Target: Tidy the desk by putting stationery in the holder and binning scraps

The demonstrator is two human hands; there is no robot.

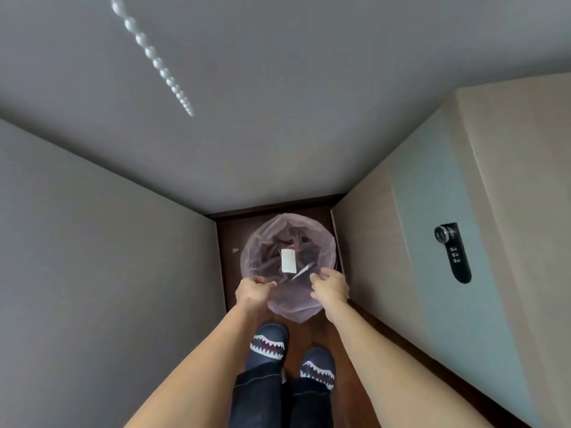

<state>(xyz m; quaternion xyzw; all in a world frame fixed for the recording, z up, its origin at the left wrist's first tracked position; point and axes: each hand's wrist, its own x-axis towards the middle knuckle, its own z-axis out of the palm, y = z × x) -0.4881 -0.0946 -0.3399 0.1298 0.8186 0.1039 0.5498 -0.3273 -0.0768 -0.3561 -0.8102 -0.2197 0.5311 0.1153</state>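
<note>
A waste bin (293, 307) lined with a translucent pink bag stands on the dark wood floor in a corner, straight below me. Inside it lie a white rectangular paper scrap (289, 260) and a thin white strip (301, 271). My left hand (253, 290) hovers at the bin's near-left rim with its fingers curled; whether it pinches the bag I cannot tell. At the near-right rim my right hand (330, 287) has its fingers loosely apart and nothing in them. A small white scrap (235, 250) lies on the floor left of the bin.
Grey walls close in at the left and behind the bin. A door with a black electronic lock (453, 251) is on the right. My two feet in shark-pattern slippers (268, 342) stand just in front of the bin.
</note>
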